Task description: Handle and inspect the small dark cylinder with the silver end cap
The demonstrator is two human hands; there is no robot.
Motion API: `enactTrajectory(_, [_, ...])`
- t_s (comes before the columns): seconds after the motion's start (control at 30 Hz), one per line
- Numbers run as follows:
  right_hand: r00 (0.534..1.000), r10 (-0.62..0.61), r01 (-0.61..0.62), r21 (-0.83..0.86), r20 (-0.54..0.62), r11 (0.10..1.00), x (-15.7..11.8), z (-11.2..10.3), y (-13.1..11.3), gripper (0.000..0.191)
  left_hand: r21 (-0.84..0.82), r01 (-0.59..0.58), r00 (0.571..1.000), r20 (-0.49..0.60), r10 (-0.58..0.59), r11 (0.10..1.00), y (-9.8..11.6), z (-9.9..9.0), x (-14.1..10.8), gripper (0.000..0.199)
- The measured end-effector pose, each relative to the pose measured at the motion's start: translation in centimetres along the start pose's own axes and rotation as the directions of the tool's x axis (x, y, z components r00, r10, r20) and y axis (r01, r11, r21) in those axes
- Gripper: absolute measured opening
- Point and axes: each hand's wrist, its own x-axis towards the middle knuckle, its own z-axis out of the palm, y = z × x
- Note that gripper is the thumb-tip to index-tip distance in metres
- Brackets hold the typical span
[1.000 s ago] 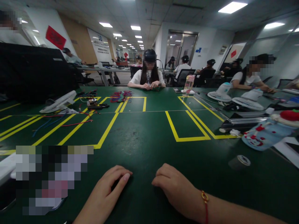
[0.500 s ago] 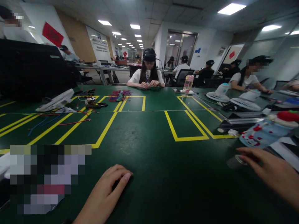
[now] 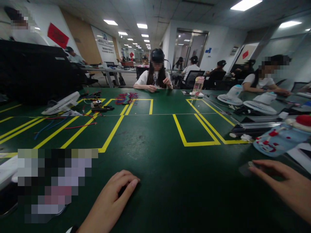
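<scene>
1. Nearest, left hand [image 3: 110, 197]: well left of the blue bottle [image 3: 274, 140], loosely curled on the green table [image 3: 170, 194], apparently empty.
2. Right hand [image 3: 285, 181]: nearer than the bottle, partly open, fingertips at a small cylinder [image 3: 244, 169], left of that bottle; reach seemingly complete, firm grip or lift cannot be told.
3. White fan [image 3: 259, 106]: beyond the bottle.

My hands [image 3: 115, 194] [image 3: 282, 181]: two
Fans [image 3: 230, 96] [image 3: 261, 103] I see at right: two
Bottles [image 3: 198, 85] [image 3: 273, 139]: two
Tangled wire bundle [image 3: 126, 98]: one
</scene>
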Motion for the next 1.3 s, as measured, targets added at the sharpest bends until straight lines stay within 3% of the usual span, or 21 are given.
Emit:
enactTrajectory(0.1, [0.997, -0.046, 0.049, -0.043, 0.061, 0.998, -1.1, 1.2, -0.9, 0.04, 0.013, -0.003, 1.0, -0.002, 0.003, 1.0, 0.1, 0.0, 0.1, 0.024])
enactTrajectory(0.17, [0.986, -0.165, 0.165, -0.01, -0.007, 0.986, -1.5, 1.9, -3.1, 0.04, 0.023, -0.009, 1.0, -0.001, 0.009, 1.0, 0.2, 0.1, 0.1, 0.023])
enactTrajectory(0.27, [0.919, -0.386, 0.395, 0.163, -0.081, 0.904, -2.1, 2.9, -9.1, 0.036, 0.03, -0.02, 1.0, 0.003, 0.02, 0.999, 0.2, 0.1, 0.1, 0.022])
enactTrajectory(0.33, [0.857, -0.514, 0.489, 0.364, -0.033, 0.792, -2.6, 3.5, -14.4, 0.032, 0.027, -0.021, 1.0, 0.002, 0.021, 0.999, 0.1, 0.0, 0.0, 0.022])
enactTrajectory(0.43, [0.762, -0.643, 0.455, 0.642, 0.079, 0.617, -3.6, 4.4, -21.2, 0.03, 0.025, -0.025, 1.0, -0.004, 0.025, 0.999, -0.2, -0.1, -0.2, 0.021])
enactTrajectory(0.53, [0.722, -0.679, 0.372, 0.752, 0.135, 0.544, -4.4, 5.7, -24.4, 0.029, 0.033, -0.036, 0.999, -0.006, 0.036, 0.999, -0.1, -0.2, -0.2, 0.02])
enactTrajectory(0.6, [0.733, -0.661, 0.332, 0.762, 0.163, 0.556, -4.9, 6.7, -24.8, 0.036, 0.036, -0.035, 0.999, -0.022, 0.036, 0.999, 0.5, 0.0, -0.1, 0.019])
enactTrajectory(0.73, [0.804, -0.533, 0.163, 0.762, 0.265, 0.626, -5.6, 8.2, -24.1, 0.064, -0.003, -0.08, 0.995, -0.056, 0.08, 0.997, 3.6, 0.9, 0.7, 0.022])
enactTrajectory(0.93, [0.809, -0.487, 0.084, 0.756, 0.329, 0.65, -5.5, 8.4, -24.5, 0.052, -0.056, -0.276, 0.961, -0.012, 0.276, 0.959, 7.7, 2.4, 2.6, 0.013])
enactTrajectory(1.13, [0.799, -0.509, 0.119, 0.745, 0.32, 0.656, -5.4, 7.8, -24.2, 0.047, -0.129, -0.23, 0.971, -0.101, 0.218, 0.965, 6.6, 1.9, 2.9, 0.012])
enactTrajectory(1.3, [0.8, -0.513, 0.161, 0.713, 0.31, 0.682, -5.4, 7.6, -24.1, 0.038, 0.038, -0.195, 0.981, 0.019, 0.195, 0.98, 4.8, 3.0, 3.0, 0.009])
